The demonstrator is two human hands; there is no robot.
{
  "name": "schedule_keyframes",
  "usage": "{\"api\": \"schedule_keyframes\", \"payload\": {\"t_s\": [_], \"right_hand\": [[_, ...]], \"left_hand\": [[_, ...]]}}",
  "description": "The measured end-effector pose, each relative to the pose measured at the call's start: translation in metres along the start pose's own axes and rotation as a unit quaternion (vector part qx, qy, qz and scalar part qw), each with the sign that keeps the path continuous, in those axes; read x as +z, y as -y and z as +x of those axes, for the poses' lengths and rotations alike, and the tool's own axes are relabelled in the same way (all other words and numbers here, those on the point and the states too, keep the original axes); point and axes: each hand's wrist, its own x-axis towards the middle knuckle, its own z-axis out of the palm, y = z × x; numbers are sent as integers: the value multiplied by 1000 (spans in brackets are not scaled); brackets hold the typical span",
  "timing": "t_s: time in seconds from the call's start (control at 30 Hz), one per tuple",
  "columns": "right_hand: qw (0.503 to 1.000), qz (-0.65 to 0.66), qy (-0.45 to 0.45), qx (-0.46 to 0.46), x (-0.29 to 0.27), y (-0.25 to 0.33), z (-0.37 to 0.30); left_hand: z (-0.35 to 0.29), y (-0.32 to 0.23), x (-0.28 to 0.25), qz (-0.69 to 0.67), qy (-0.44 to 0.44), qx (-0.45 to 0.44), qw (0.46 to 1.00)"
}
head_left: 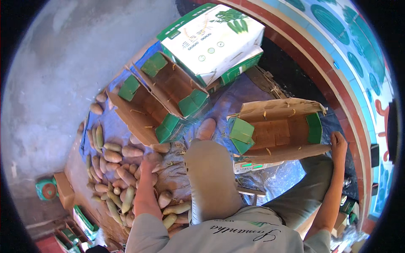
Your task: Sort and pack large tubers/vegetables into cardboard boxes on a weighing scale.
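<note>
My left hand (152, 160) reaches down onto a pile of thick pinkish and greenish root vegetables (121, 173). It touches the upper edge of the pile, and its blurred fingers blend into the roots, so their grip does not show. My right hand (338, 141) is closed at the right end of the near flap of an open cardboard box (280, 130). This box has green corner flaps and a bare brown inside. It stands on a scale (258, 167) with lit green displays, to the right of my bent leg (211, 177).
Two open cardboard boxes (143, 111) (172, 82) stand side by side beyond the pile. Behind them is a closed white and green carton (215, 40). A blue sheet (219, 99) covers the ground. A tiled wall (337, 46) curves along the right; a small green device (46, 189) stands far left.
</note>
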Motion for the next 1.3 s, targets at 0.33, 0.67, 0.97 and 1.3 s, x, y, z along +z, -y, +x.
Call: {"api": "schedule_keyframes", "payload": {"t_s": [0.33, 0.67, 0.97, 1.3], "right_hand": [[998, -23, -21, -46, -4, 18, -10], [998, -23, -16, -47, -5, 23, -19], [993, 13, -22, -113, -16, 55, -21], [962, 37, 8, -272, -18, 56, -32]], "left_hand": [[-51, 26, 83, -488, 207, -155, 834], [-52, 24, 171, -317, 141, -42, 937], [-13, 54, 218, 71, 121, 151, 978], [-119, -17, -4, -610, 111, 6, 784]]}}
